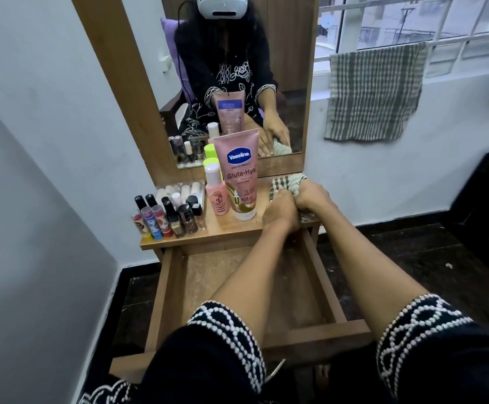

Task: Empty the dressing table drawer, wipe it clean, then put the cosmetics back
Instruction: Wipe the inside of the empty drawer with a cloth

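Both hands on a checked cloth [287, 185] atop the dressing table [223, 228], above the pulled-out drawer [237, 275] at frame centre.

Left of centre on the tabletop: nail polish bottles [176, 217] and small coloured tubes [153, 223], a clear tray of cosmetics [179, 191], a pink pump bottle [216, 191], then a tall pink Vaseline tube [241, 173] standing cap-down. Just right of it, left hand [281, 211] with fingers curled into the cloth's near edge; right hand [313, 196] touching it, gripping the same cloth in a closed fist. Below, bare wooden drawer floor under both forearms. Upper right, a second checked towel [374, 91] draped over the window rail.
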A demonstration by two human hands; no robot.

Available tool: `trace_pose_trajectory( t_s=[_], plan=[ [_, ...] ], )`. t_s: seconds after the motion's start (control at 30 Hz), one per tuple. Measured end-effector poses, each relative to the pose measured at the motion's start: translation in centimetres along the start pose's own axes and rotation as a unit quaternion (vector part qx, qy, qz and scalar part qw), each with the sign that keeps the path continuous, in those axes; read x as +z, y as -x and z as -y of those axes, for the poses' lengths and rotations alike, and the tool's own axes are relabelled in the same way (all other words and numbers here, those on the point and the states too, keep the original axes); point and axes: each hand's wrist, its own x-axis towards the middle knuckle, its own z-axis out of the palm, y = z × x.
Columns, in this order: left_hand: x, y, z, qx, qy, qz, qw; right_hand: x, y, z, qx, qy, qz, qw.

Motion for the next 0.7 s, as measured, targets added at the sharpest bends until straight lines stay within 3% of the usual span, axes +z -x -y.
trace_pose_trajectory(
  t_s=[0.17, 0.3, 0.37, 0.5, 0.6, 0.7],
  plan=[
    [0.6, 4.9, -0.5, 0.04, 0.177, -0.061, 0.982, 0.3, 4.6, -1.9, -0.015, -0.134, -0.034, 0.99],
    [1.5, 9.4, 0.3, 0.054, 0.324, -0.086, 0.94, 0.5, 9.6, -2.7, -0.041, -0.288, 0.013, 0.957],
    [1.7, 11.0, 1.2, 0.029, 0.406, -0.088, 0.909, 1.1, 11.9, -2.6, -0.048, -0.343, 0.054, 0.936],
    [1.5, 13.5, 4.1, -0.056, 0.59, -0.071, 0.802, 3.5, 15.2, -1.5, -0.054, -0.395, 0.126, 0.909],
    [0.7, 14.6, 6.6, -0.124, 0.623, -0.081, 0.768, 5.7, 16.9, 0.5, -0.037, -0.439, 0.21, 0.873],
    [0.4, 15.8, 8.7, -0.147, 0.643, -0.1, 0.745, 8.0, 17.3, 2.4, -0.012, -0.36, 0.203, 0.91]
  ],
)
